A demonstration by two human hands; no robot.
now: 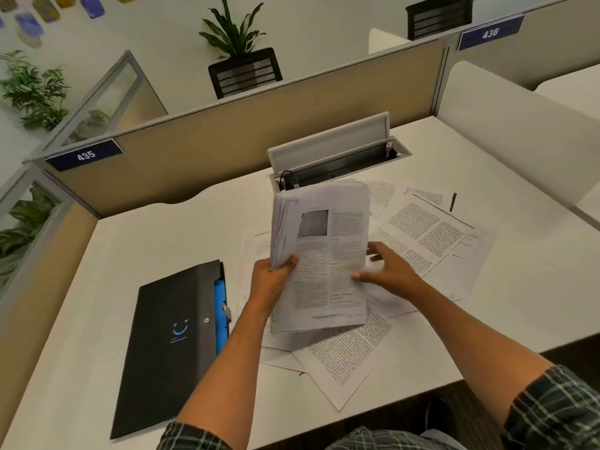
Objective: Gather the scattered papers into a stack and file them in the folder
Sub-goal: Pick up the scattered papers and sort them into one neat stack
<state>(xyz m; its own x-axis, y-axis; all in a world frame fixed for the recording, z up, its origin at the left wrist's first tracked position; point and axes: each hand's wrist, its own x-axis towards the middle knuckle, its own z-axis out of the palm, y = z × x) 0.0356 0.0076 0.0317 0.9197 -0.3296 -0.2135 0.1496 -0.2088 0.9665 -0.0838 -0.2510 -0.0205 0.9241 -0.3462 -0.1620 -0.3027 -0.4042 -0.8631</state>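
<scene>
Left hand [276, 280] pinching partial paper stack [321, 254] at left edge, upright, tilted, above surface [97, 319]. Right hand [389, 271] spread, fingers loose against stack's right edge. Best now: tap bottom edge on surface, square sheets before adding more. Loose printed pages [431, 235] still scattered right, others [341, 358] beneath stack. Black folder [168, 345] closed, left of stack, blue divider showing at edge; needs opening. Open cable tray [337, 157] behind: risk of sheets sliding in. Black pen [453, 202] on far pages.
</scene>
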